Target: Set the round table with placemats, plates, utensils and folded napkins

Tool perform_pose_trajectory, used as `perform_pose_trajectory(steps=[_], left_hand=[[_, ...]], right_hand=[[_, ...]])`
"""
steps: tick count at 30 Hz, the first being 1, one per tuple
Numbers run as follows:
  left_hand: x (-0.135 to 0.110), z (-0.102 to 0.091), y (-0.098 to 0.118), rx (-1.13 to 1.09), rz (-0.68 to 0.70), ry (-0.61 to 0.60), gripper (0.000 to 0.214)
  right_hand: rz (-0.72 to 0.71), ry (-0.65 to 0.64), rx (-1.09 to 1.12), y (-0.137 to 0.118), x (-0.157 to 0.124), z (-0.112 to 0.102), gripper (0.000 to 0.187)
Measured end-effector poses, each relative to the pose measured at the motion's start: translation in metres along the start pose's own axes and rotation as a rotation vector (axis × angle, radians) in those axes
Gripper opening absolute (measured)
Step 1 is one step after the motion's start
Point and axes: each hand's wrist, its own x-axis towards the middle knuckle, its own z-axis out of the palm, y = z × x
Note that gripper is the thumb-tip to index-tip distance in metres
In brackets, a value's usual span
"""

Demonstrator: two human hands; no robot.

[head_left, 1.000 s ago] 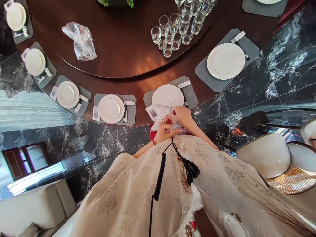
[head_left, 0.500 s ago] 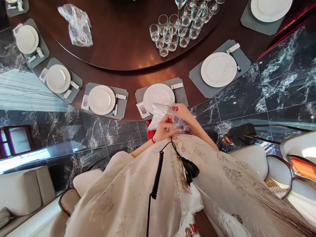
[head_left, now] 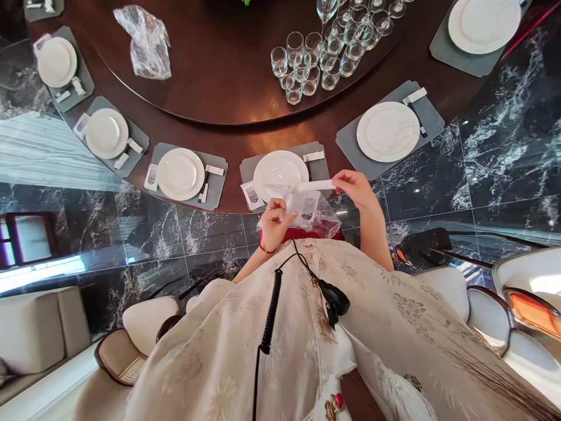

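In my left hand (head_left: 275, 227) is a crumpled clear plastic bag (head_left: 323, 217), gripped between thumb and curled fingers just off the table edge. Small pale packets show through its film. My right hand (head_left: 356, 188) pinches the right end of a narrow white paper-wrapped strip (head_left: 316, 185); its left end lies at the bag's mouth. Just beyond is a white plate stack (head_left: 280, 166) on a grey placemat (head_left: 322, 169). A printed white packet (head_left: 252, 196) rests left of those plates, and white-sleeved cutlery (head_left: 314, 156) lies to their right.
Clear glasses (head_left: 310, 80) crowd the raised turntable (head_left: 210, 76), with another crumpled plastic bag (head_left: 151, 49) at its left. Neighbouring settings include a plate stack (head_left: 180, 173) leftward and another plate stack (head_left: 388, 131) rightward. Chairs (head_left: 151, 321) stand behind on both sides. A black coiled cord (head_left: 272, 304) hangs down my front.
My right hand has moved right, away from my left hand, drawing the white strip out of the bag. The bag now spreads wider below it. My left hand has shifted slightly left.
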Motion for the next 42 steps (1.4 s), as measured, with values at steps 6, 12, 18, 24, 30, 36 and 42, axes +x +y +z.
perform_pose_trajectory(steps=[6,12,18,24,30,36,42], left_hand=[[-0.006,-0.015,0.001,0.045,-0.011,0.084,0.068],[-0.018,-0.033,0.002,0.096,-0.035,0.152,0.068],[-0.022,-0.057,0.005,0.096,-0.002,0.147,0.064],[-0.022,-0.071,0.005,0.110,-0.011,0.153,0.065],[-0.014,-0.077,0.005,0.104,0.003,0.117,0.068],[0.007,-0.066,0.004,0.069,0.001,-0.052,0.073],[0.031,-0.030,0.005,0.058,-0.014,-0.199,0.071]], right_hand=[[0.183,0.280,0.006,0.114,0.041,-0.018,0.029],[0.076,0.290,-0.715,0.201,0.034,0.037,0.026],[0.093,0.056,-0.916,0.233,0.026,0.061,0.035],[0.300,0.217,-0.788,0.230,0.059,0.070,0.042],[0.299,0.351,-0.610,0.209,0.072,0.073,0.040],[-0.009,0.529,-0.094,0.095,0.010,0.086,0.034],[-0.111,0.170,-0.135,-0.005,-0.092,0.105,0.029]])
